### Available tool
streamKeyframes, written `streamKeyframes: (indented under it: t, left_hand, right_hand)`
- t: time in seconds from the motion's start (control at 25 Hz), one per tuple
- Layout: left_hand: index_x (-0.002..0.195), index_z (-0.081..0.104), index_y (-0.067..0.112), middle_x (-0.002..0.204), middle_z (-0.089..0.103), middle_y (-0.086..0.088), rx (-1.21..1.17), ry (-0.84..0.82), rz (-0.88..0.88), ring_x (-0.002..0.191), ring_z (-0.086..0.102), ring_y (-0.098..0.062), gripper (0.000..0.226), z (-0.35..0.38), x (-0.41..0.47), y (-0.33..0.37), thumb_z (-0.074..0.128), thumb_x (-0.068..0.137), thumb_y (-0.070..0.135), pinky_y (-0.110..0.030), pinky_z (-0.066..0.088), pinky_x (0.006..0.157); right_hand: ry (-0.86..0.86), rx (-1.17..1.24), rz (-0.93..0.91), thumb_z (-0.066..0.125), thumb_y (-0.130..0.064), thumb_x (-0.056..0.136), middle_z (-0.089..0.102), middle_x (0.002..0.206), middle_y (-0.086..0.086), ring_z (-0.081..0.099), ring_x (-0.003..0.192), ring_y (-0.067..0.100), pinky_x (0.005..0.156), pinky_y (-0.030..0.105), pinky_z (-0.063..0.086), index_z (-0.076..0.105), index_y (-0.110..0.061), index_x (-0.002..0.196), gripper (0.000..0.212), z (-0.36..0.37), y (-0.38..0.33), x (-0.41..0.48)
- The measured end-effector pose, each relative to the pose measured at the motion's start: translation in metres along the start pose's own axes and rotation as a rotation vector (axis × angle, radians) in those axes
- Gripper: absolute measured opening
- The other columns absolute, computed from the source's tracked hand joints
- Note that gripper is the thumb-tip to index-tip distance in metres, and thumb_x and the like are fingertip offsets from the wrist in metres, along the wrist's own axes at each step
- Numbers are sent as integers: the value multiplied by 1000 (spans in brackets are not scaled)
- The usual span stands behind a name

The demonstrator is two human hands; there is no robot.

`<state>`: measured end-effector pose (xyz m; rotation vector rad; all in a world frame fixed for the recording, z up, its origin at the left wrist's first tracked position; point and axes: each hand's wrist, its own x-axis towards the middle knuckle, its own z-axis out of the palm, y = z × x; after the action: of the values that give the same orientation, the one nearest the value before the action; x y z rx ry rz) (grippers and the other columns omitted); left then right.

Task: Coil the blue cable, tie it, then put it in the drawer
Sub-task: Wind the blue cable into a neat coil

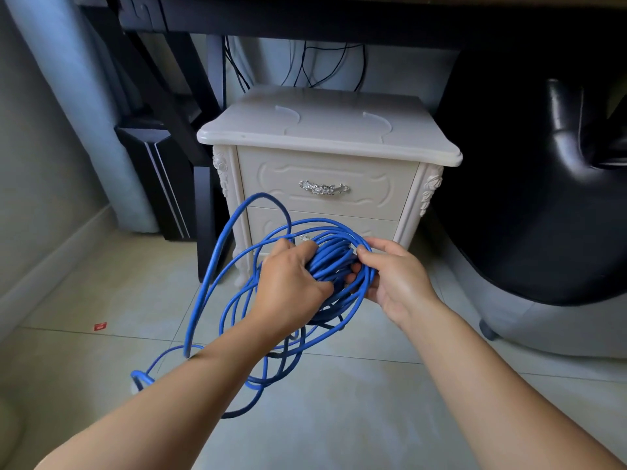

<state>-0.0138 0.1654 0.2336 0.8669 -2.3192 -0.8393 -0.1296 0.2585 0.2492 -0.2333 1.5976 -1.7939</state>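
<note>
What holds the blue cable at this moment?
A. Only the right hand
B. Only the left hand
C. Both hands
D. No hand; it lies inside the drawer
C: the left hand grips the bundled cable, and the right hand curls round its loops on the other side.
</note>
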Motion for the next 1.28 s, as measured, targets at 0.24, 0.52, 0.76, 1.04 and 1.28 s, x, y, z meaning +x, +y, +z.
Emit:
streamKeyframes:
  t: [0.24, 0.52, 0.76, 1.04, 1.28]
  left_hand:
    - [73, 54, 22, 84, 49, -2, -205, 0, -30, 70, 50, -10, 22, -4, -4, 4, 70, 71, 7, -9, 39, 58]
    - [73, 58, 16, 65, 51, -2, -1006, 197, -234, 63, 49, -16, 14, -45, 29, -14, 57, 69, 3, -25, 45, 60]
    - [73, 45, 10, 64, 41, -8, -1192, -41, -321, 58, 50, -18, 21, -47, 33, -28, 54, 71, -9, -35, 56, 80]
    - [68, 46, 8, 60, 39, -10, -1120, -202, -315, 54, 43, -20, 16, -39, 29, -12, 56, 72, -4, -28, 54, 59]
    - [77, 54, 10, 55, 47, -4, -817, 12, -437, 52, 48, -17, 17, -36, 30, -20, 55, 83, -6, -48, 57, 75]
  right_hand:
    - [19, 51, 71, 53, -5, 96, 62, 70, 9, 58, 53, 17, 53, 30, 54, 66, -10, 103, 15, -6, 2, 12]
    - [223, -26, 155, 46, 2, 97, 39, 58, 7, 38, 42, 14, 45, 26, 39, 56, -8, 97, 15, -32, 19, 38]
    - [62, -761, 37, 44, -50, 98, 56, 85, -1, 52, 88, 22, 82, 35, 43, 62, -20, 111, 38, -31, 12, 39]
    - [-198, -170, -101, 34, -74, 89, 70, 114, 0, 68, 100, 11, 81, 24, 47, 63, -23, 128, 70, 0, -6, 23]
    - [-410, -69, -4, 71, -83, 43, 61, 128, 3, 64, 112, 18, 87, 39, 57, 52, -27, 134, 109, -5, -23, 1]
